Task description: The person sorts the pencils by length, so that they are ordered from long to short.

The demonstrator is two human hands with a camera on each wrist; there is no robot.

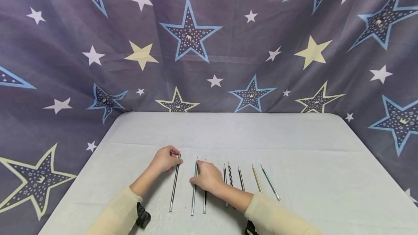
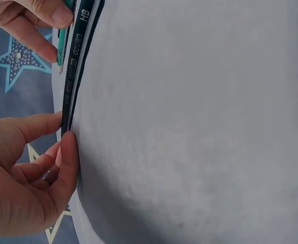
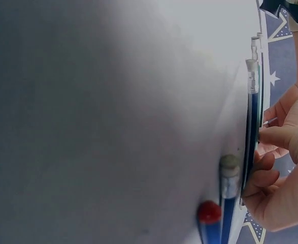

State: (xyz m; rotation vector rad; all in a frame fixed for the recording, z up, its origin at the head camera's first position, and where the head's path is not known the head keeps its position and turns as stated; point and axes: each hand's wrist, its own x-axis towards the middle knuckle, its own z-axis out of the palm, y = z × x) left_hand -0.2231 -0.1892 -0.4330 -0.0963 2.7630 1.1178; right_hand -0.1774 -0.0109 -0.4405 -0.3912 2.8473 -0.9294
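Note:
My left hand [image 1: 164, 159] pinches a black pencil [image 1: 175, 184] near its upper, pointed end; the silvery end lies toward me. Marked "HB", that pencil also shows in the left wrist view, between thumb and fingers. To its right, my right hand [image 1: 209, 177] holds a teal pencil [image 1: 194, 197] by its upper part, thumb and fingers on either side. Under the right hand lies a dark pencil [image 1: 205, 204], its upper part mostly covered. In the right wrist view a dark pencil [image 3: 252, 109] with a white eraser stands beside the right-hand fingers.
Further right lie a black pencil [image 1: 225, 174], a dotted pencil [image 1: 230, 173], another black pencil [image 1: 241, 178], a gold pencil [image 1: 256, 177] and a second teal pencil [image 1: 270, 182]. My right forearm crosses over some of them. A white cloth [image 1: 228, 130] covers the table before a starry curtain [image 1: 228, 46].

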